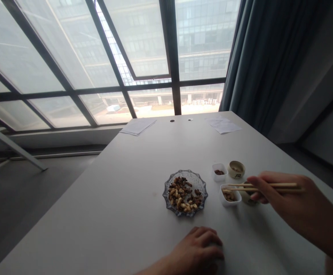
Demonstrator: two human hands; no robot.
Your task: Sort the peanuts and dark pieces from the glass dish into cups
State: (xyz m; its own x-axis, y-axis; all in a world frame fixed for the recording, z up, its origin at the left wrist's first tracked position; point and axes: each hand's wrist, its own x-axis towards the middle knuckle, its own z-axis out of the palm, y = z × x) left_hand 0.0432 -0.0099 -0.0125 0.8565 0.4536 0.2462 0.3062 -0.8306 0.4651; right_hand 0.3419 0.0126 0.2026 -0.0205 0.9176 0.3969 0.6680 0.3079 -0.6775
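Observation:
Wooden chopsticks [280, 187] are held in my right hand [277, 191], their tips over a white square cup [229, 202] of light brown pieces. Behind it stands a second white cup [219, 172] with dark red pieces, beside a beige ceramic bowl [236, 169]. Another bowl [250, 198] is partly hidden under my right hand. Left of the cups, a scalloped glass plate [185, 193] holds mixed nuts and dark pieces. My left hand [202, 244] rests on the table in front of the plate, fingers curled; whether anything is under them is hidden.
The white table [120, 191] reaches toward the windows. Papers lie at its far left [138, 126] and far right [223, 124], with two small round holes between them. A dark curtain [263, 68] hangs at the right. Part of another table [20, 147] stands at the left.

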